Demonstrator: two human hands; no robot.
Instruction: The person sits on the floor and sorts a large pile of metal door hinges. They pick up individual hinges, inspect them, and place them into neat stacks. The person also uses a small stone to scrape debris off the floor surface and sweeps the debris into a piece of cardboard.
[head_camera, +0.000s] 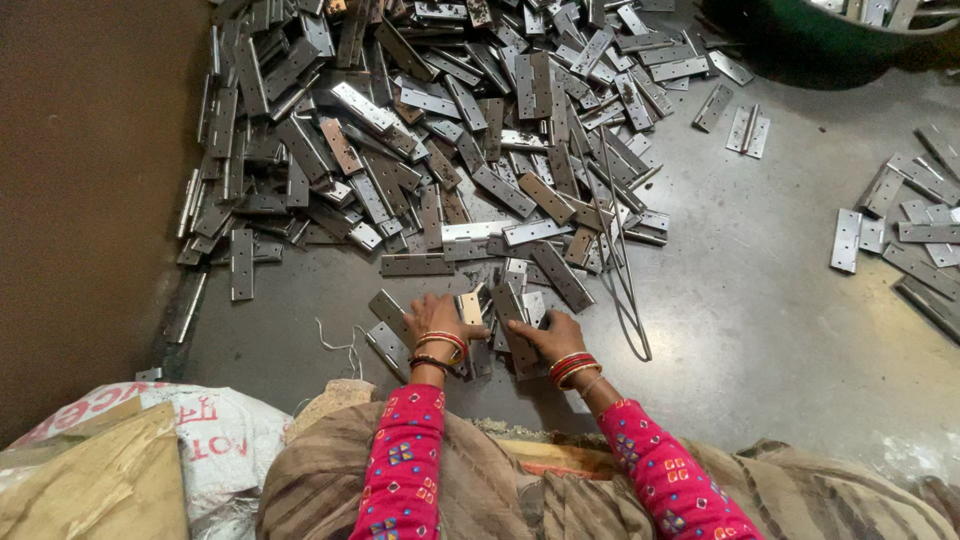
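From the head view, a few hinges (505, 320) are gripped on the floor (760, 300) by the left hand (440, 322) and right hand (555, 335); a big pile (420, 130) lies unsorted beyond, a smaller batch (910, 230) apart.

The light is dim and warm, falling from above, with dull glare on the hinges (430, 130) and a pale sheen on the floor (760, 300). The left edge lies in brown shadow, and the corners bend slightly from the wide lens. Focus is fair throughout, a little soft at the far top.
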